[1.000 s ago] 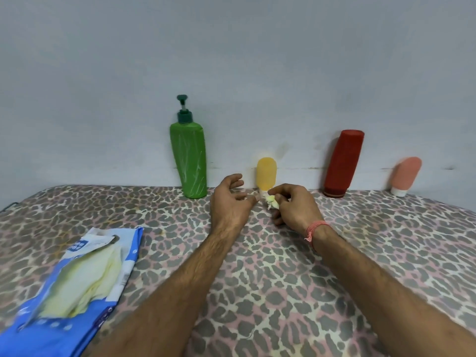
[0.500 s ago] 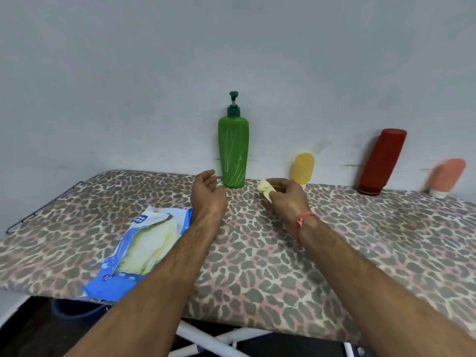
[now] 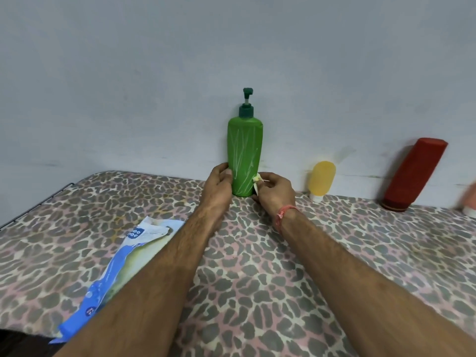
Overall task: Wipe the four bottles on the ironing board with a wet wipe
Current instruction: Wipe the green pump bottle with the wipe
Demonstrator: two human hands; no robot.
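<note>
Green pump bottle (image 3: 244,155) stands upright at the back of the ironing board (image 3: 257,279), against the wall (image 3: 180,60); smooth glossy plastic, tall w/ rounded shoulders, dark green pump head on top, pale streaks down its front. Left hand (image 3: 217,186) curls round its lower left side, thumb on the front face. Right hand (image 3: 275,193) sits at the lower right side, fingers pinching a small crumpled pale-yellow wet wipe (image 3: 257,182) that touches the bottle's edge. Red thread band on the right wrist.

To the right along the wall, well apart from each other: yellow bottle (image 3: 322,179), small, translucent, standing on its white cap; red bottle (image 3: 412,173), matte, leaning vs the wall; pink bottle (image 3: 470,199), blurred, cut by the frame edge.

Board cover is leopard-print fabric, soft, slightly wrinkled; metal frame edge shows at far left. Wipes packet (image 3: 123,266), blue/white crinkly plastic w/ flap open, lies flat near the front left edge, partly under the left forearm. Open cover between the forearms & to the right of them
</note>
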